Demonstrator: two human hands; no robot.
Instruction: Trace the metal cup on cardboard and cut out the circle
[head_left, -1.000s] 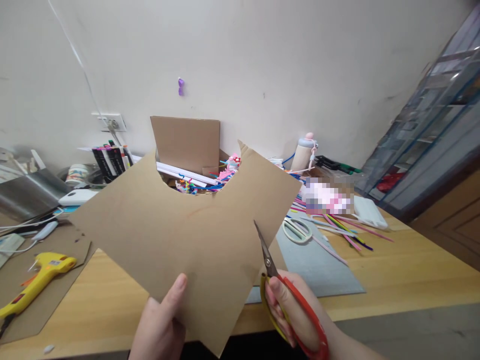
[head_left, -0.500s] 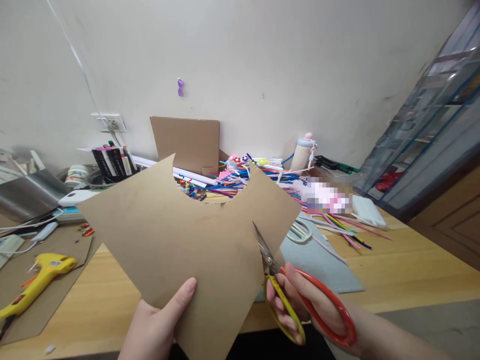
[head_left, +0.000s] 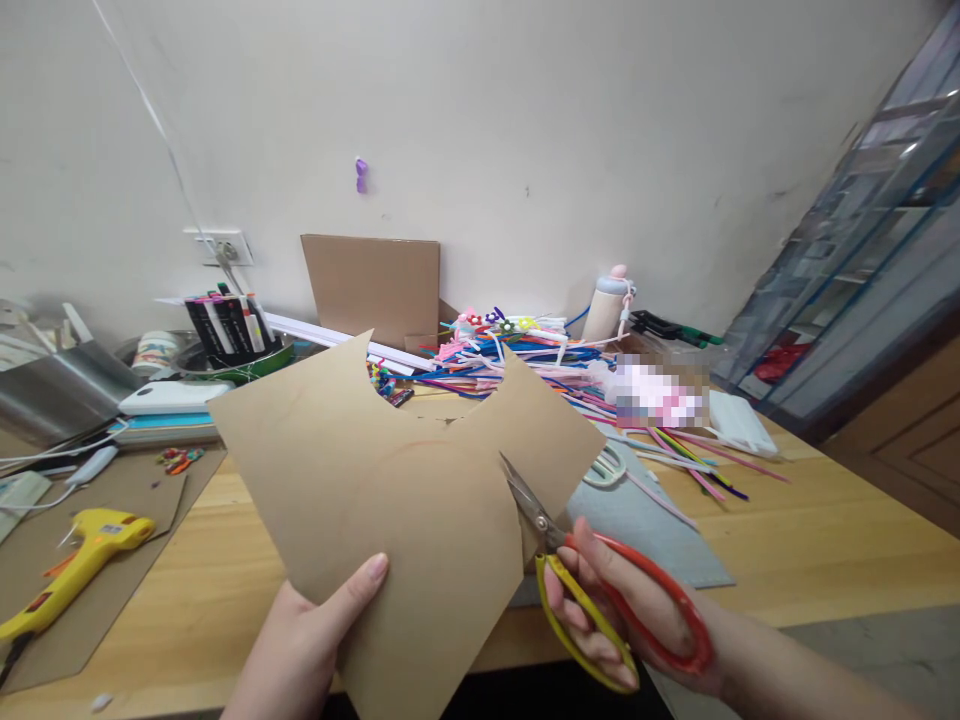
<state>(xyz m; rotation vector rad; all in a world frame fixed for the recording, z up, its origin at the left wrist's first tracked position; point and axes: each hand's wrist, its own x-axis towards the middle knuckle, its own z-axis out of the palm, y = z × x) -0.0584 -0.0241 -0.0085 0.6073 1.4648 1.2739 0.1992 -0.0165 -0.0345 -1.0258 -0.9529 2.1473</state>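
A brown sheet of cardboard (head_left: 390, 490) with a rounded notch in its top edge is held up in front of me. My left hand (head_left: 307, 630) grips its lower left edge, thumb on the near face and the other fingers hidden behind. In my right hand (head_left: 600, 600) is a pair of scissors (head_left: 541, 522) with one red and one yellow handle loop. The scissors' blades sit at the cardboard's right part, where a cut runs up from the lower right edge. One blade lies over the near face; the other is mostly hidden.
On the wooden table (head_left: 795, 540) are a yellow glue gun (head_left: 90, 560) at left, marker pens (head_left: 229, 325), piled pipe cleaners (head_left: 517, 350), a bottle (head_left: 607, 305), and a grey mat (head_left: 652, 530) with light-handled scissors (head_left: 607, 465). Another cardboard piece (head_left: 375, 290) leans on the wall.
The cardboard has tilted and its left corner has shifted right and slightly down. The scissors' handles have spread wider, and my right hand has moved slightly right.
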